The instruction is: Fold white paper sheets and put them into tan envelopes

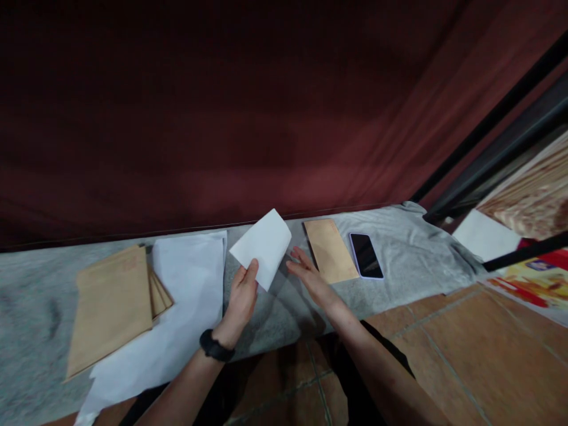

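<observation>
My left hand (pixel 243 293), with a black band on its wrist, pinches the lower edge of a folded white sheet of paper (pixel 266 242), thumb on top. The sheet is held tilted above the grey cloth (pixel 270 319). To its right my right hand (pixel 310 278) is apart from the paper, fingers spread and nothing in them. Just beyond those fingers a brown envelope (pixel 332 251) lies flat on the cloth. Over on the left, several brown envelopes (pixel 110 307) rest in a fanned pile, partly on large white paper sheets (pixel 190 284).
A phone (pixel 366 255) in a pale purple case lies right of the single envelope. Behind the cloth-covered surface hangs a dark red curtain (pixel 248 148). Dark bars (pixel 492 124) and printed packaging (pixel 536 278) stand at the right. Brown tiles (pixel 461 349) cover the floor.
</observation>
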The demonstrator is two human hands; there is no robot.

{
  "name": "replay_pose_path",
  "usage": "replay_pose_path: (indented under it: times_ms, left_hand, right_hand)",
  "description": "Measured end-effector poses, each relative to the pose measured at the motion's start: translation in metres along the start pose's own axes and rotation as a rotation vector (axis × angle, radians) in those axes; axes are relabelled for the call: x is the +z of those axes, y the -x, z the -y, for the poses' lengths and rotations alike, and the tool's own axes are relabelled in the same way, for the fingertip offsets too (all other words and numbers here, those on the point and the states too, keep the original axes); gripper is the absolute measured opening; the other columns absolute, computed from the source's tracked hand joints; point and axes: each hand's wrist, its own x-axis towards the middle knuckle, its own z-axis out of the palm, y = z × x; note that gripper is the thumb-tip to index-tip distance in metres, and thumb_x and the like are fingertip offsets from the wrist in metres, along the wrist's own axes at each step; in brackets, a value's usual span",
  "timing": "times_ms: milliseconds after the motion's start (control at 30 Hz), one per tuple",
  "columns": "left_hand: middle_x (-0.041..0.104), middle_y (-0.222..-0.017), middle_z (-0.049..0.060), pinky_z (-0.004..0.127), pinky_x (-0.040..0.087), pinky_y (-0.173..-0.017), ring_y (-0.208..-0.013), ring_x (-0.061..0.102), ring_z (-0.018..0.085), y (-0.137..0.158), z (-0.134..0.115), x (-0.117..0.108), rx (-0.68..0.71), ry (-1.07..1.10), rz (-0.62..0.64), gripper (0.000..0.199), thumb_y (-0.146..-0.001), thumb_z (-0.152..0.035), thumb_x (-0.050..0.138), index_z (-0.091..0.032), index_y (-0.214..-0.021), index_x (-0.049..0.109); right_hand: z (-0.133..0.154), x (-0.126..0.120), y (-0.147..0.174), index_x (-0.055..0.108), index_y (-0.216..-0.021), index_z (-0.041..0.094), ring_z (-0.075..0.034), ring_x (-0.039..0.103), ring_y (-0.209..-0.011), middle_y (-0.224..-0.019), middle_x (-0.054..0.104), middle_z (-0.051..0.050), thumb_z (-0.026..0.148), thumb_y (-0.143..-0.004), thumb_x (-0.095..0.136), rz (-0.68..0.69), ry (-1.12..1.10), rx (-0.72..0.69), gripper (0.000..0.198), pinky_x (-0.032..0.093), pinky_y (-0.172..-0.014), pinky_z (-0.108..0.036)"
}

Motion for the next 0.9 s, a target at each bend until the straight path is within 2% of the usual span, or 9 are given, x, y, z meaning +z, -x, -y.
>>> replay_pose_path:
  times_ms: [100,200,267,367,433,533,633,767,900]
  left_hand:
    - [0.074,-0.120,0.009,0.039,0.052,-0.106,-0.120,0.065,0.022,-0.007,-0.005,0.000,-0.159,0.347,-0.021,0.035,-0.093,-0.037,0.059,-0.017,-0.121,0.063]
    - [0.072,-0.124,0.010,0.039,0.052,-0.107,-0.123,0.064,0.021,-0.011,-0.009,-0.003,-0.296,0.468,0.004,0.033,-0.096,-0.032,0.053,-0.016,-0.124,0.061]
    - [0.072,-0.124,0.010,0.038,0.052,-0.107,-0.123,0.064,0.021,-0.009,-0.015,-0.004,-0.342,0.516,0.027,0.033,-0.097,-0.031,0.051,-0.016,-0.125,0.060]
    - [0.074,-0.119,0.010,0.036,0.055,-0.102,-0.115,0.068,0.022,-0.003,-0.026,-0.004,-0.353,0.584,0.025,0.034,-0.091,-0.026,0.060,-0.016,-0.123,0.062]
    - [0.077,-0.110,0.009,0.034,0.058,-0.094,-0.104,0.072,0.021,-0.002,-0.030,-0.008,-0.372,0.578,-0.032,0.035,-0.084,-0.021,0.068,-0.015,-0.118,0.065]
    - [0.077,-0.097,0.005,0.029,0.058,-0.079,-0.089,0.073,0.020,-0.008,-0.026,-0.023,-0.354,0.436,-0.133,0.037,-0.072,-0.019,0.076,-0.015,-0.108,0.068]
    - [0.074,-0.085,0.000,0.024,0.052,-0.066,-0.073,0.068,0.015,-0.019,-0.016,-0.042,-0.258,0.163,-0.136,0.046,-0.062,-0.025,0.082,-0.016,-0.105,0.068]
    - [0.062,-0.064,-0.007,0.023,0.044,-0.058,-0.057,0.057,0.012,-0.025,-0.004,-0.058,-0.068,-0.243,-0.058,0.058,-0.065,-0.030,0.075,-0.017,-0.120,0.061]
    - [0.059,-0.066,-0.008,0.026,0.046,-0.064,-0.060,0.057,0.014,-0.020,0.003,-0.061,0.046,-0.623,0.007,0.068,-0.071,-0.027,0.065,-0.018,-0.137,0.051]
  right_hand:
    - [-0.004,0.006,-0.002,0.032,-0.156,0.018,-0.024,0.058,-0.131,-0.149,0.053,-0.015,0.034,-0.096,0.052,-0.001,-0.085,0.062,0.066,0.054,-0.098,-0.037]
    - [-0.005,0.012,-0.001,0.035,-0.153,0.018,-0.023,0.068,-0.114,-0.136,0.065,-0.012,0.038,-0.094,0.054,0.084,-0.292,0.150,0.065,0.057,-0.090,-0.035]
    - [-0.007,0.015,-0.001,0.045,-0.145,0.020,-0.022,0.072,-0.102,-0.127,0.071,-0.009,0.039,-0.089,0.061,0.095,-0.411,0.187,0.062,0.058,-0.082,-0.033]
    - [-0.011,0.014,-0.003,0.060,-0.125,0.021,-0.021,0.071,-0.092,-0.114,0.074,-0.006,0.036,-0.078,0.072,0.024,-0.534,0.141,0.051,0.057,-0.074,-0.031]
    - [-0.014,0.010,-0.008,0.064,-0.115,0.022,-0.020,0.069,-0.086,-0.104,0.075,-0.003,0.033,-0.072,0.077,-0.050,-0.529,0.056,0.047,0.055,-0.070,-0.029]
    - [-0.020,0.000,-0.018,0.063,-0.116,0.024,-0.018,0.067,-0.077,-0.092,0.074,0.000,0.030,-0.069,0.078,-0.107,-0.388,-0.042,0.050,0.053,-0.067,-0.027]
    - [-0.026,-0.009,-0.025,0.059,-0.124,0.024,-0.019,0.067,-0.077,-0.090,0.074,0.000,0.026,-0.073,0.069,-0.121,-0.128,-0.094,0.052,0.054,-0.070,-0.030]
    - [-0.032,-0.013,-0.020,0.051,-0.142,0.021,-0.023,0.069,-0.085,-0.099,0.074,-0.006,0.019,-0.080,0.060,-0.248,0.415,-0.183,0.063,0.055,-0.081,-0.036]
    - [-0.029,-0.014,-0.012,0.037,-0.154,0.017,-0.027,0.070,-0.095,-0.113,0.072,-0.012,0.018,-0.086,0.053,-0.278,0.741,-0.259,0.070,0.056,-0.086,-0.039]
